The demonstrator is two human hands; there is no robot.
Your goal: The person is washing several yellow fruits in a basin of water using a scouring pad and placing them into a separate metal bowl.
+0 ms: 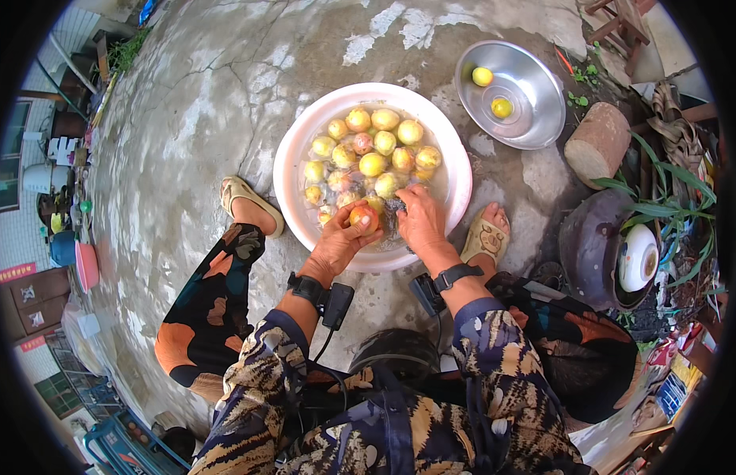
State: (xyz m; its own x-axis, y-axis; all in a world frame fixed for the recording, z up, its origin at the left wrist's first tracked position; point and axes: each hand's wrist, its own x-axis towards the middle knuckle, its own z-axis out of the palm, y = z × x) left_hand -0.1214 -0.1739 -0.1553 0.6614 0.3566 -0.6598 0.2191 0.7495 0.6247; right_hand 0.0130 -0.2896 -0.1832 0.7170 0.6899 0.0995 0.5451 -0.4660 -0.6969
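Note:
A wide pale pink plastic basin (291,172) stands on the concrete between my feet, with water and many round yellow and reddish fruits in it. My left hand (342,237) holds a red-orange fruit (364,219) over the near part of the basin. Just right of it, my right hand (422,221) has its fingers curled around a dark mesh-like scrubber (395,205), which is partly hidden, at the water's surface. Yellow fruits (373,164) float close together beyond both hands. A metal basin (537,127) at the upper right holds two yellow fruits (501,108).
A cut log (598,144) stands right of the metal basin. Nearer me is a dark glazed pot (590,249) with a white enamel bowl (638,257) at its mouth, beside green leaves. A pink basin (86,266) leans far left. A wooden stool (620,29) is at the top right.

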